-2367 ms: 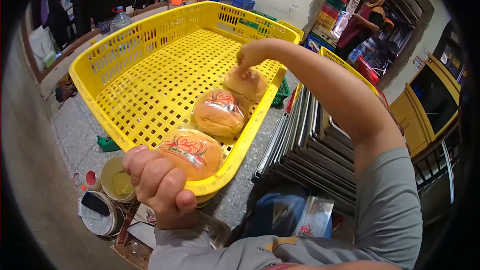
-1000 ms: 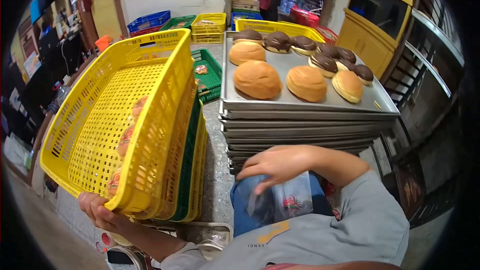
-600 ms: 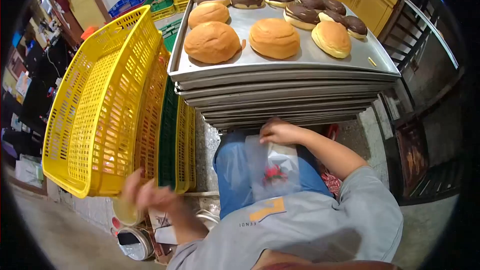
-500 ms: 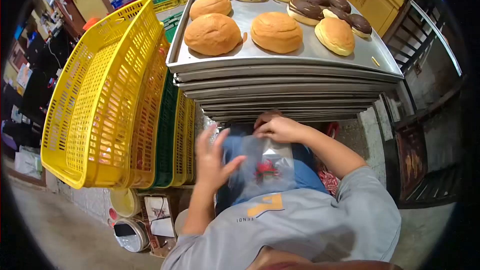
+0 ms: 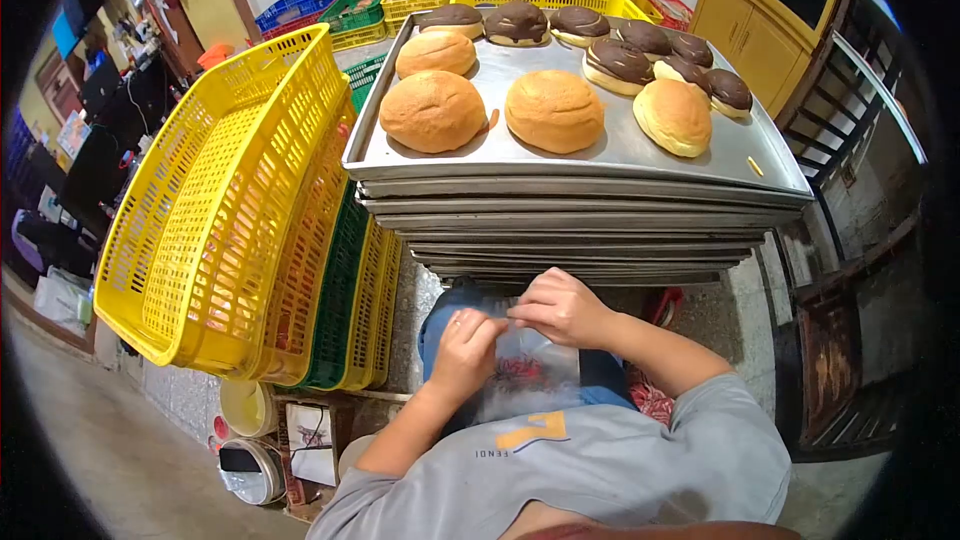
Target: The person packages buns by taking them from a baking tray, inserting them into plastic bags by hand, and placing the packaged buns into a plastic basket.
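Note:
A clear plastic bag [image 5: 540,360] with a red print lies over my lap. My left hand [image 5: 466,352] is closed at the bag's upper left edge, fingertips pinched on the plastic. Close beside it, my right hand [image 5: 564,312] pinches the top edge of the bag. Beyond my hands rises a stack of metal baking trays [image 5: 580,208]. On the top tray [image 5: 470,162] sit plain buns, among them a round golden bun [image 5: 554,112], and several chocolate-topped buns [image 5: 618,62] toward the back and right.
Tall yellow plastic baskets [image 5: 225,210] are stacked at the left of the trays. Below them stand a white bucket [image 5: 250,470] and a small shelf. More crates [image 5: 360,12] line the back wall. A yellow cabinet [image 5: 760,10] and a dark rack are at the right.
My left hand, open and blurred before, has come right to the bag and closed on its edge. My right hand stays at the bag. The view has tilted up slightly.

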### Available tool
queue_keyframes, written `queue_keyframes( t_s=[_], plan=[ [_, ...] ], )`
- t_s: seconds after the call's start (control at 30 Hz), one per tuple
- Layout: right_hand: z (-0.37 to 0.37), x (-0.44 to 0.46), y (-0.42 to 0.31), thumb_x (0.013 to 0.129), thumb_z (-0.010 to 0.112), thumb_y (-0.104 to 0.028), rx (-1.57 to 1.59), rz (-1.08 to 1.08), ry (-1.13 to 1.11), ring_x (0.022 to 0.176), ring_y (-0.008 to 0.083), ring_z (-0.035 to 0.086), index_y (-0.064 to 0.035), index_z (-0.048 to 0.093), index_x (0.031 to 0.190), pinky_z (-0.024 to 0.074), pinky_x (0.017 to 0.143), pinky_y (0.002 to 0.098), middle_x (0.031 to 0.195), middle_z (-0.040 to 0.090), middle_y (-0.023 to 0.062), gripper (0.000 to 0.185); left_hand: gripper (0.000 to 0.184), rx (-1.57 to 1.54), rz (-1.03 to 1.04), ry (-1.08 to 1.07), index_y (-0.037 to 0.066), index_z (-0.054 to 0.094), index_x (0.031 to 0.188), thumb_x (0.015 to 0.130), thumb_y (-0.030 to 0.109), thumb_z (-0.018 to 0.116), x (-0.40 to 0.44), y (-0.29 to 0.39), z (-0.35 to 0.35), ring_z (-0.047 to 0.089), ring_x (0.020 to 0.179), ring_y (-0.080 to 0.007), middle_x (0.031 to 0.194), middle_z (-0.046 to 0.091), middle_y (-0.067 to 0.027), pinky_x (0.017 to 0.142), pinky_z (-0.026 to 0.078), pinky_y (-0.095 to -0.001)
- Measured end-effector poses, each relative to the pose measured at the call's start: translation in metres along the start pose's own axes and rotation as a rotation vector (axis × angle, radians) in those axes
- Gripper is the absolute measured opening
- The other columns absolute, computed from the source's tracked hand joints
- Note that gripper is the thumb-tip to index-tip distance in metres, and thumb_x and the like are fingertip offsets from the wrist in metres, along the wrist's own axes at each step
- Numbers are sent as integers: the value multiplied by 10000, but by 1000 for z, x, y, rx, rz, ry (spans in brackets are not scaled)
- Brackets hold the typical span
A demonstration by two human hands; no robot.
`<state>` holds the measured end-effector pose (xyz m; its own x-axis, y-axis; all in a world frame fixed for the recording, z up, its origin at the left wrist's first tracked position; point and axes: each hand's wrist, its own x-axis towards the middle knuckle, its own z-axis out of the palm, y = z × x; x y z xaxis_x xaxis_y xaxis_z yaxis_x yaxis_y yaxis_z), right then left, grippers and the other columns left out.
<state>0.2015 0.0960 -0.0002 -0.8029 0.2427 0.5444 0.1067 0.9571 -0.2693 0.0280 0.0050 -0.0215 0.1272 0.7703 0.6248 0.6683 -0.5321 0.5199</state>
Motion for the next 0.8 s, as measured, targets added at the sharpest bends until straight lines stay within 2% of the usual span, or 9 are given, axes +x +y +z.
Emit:
queue_keyframes(
  t_s=[0.07,0.17,0.27,0.4,0.47,0.53,0.67,0.73,0.8],
  plan=[
    [-7,9,-10,707,632,-125,-30,-11,139,687,189,552,-102,606,807,423,666,311,665,547,13,106,151,50,48,63,41,581,760,641,-50,599,4,1,0,495,638,-261,688,509,-78,602,390,-356],
    [-6,-8,-2,732,603,-117,-5,42,-33,719,198,565,-101,590,821,444,642,322,730,559,23,92,158,173,44,-5,37,577,768,646,-62,590,0,-4,4,515,670,-266,727,538,-79,614,407,-365],
    [-8,-14,2,736,593,-107,-5,71,-108,723,212,568,-101,580,799,455,625,336,765,563,31,64,144,-18,-49,-23,38,571,768,656,-51,589,1,-5,2,528,758,-283,779,567,-94,691,421,-375],
    [-18,-9,6,768,597,-134,25,-13,-144,780,222,562,-96,585,808,454,670,333,879,549,69,57,69,-326,112,-60,12,536,698,726,28,597,23,4,-20,534,753,-273,748,544,-77,785,395,-403],
    [-34,-6,-1,787,601,-174,323,26,-269,844,228,543,-92,590,831,440,720,331,948,521,88,94,167,-905,198,-340,24,509,607,723,75,619,23,-10,-29,547,659,-254,649,522,-88,801,358,-428],
    [-55,-2,2,831,599,-290,745,9,-546,1008,243,466,-73,595,905,382,852,334,1096,437,124,230,295,-1485,43,-140,50,427,543,743,159,615,6,-26,-25,447,486,-190,519,438,-49,717,312,-367],
    [-114,34,-5,837,585,-370,646,108,-718,1099,268,440,-69,566,1097,360,934,355,1160,444,129,398,321,-1218,89,0,52,435,554,760,200,632,5,-39,-31,405,467,-179,514,427,-33,655,290,-348],
    [-142,74,1,822,584,-409,660,49,-583,1107,267,460,-55,534,1157,382,927,382,1198,473,144,490,305,-1159,67,17,45,461,582,770,211,634,0,-56,-24,416,521,-174,548,446,-33,658,298,-334],
    [-154,118,30,865,508,-440,613,154,-360,1052,216,506,-44,543,1127,429,868,341,1117,544,101,476,223,-757,12,-113,47,481,635,782,163,602,-2,-71,-17,450,612,-184,624,473,-41,661,315,-309]
  ],
)
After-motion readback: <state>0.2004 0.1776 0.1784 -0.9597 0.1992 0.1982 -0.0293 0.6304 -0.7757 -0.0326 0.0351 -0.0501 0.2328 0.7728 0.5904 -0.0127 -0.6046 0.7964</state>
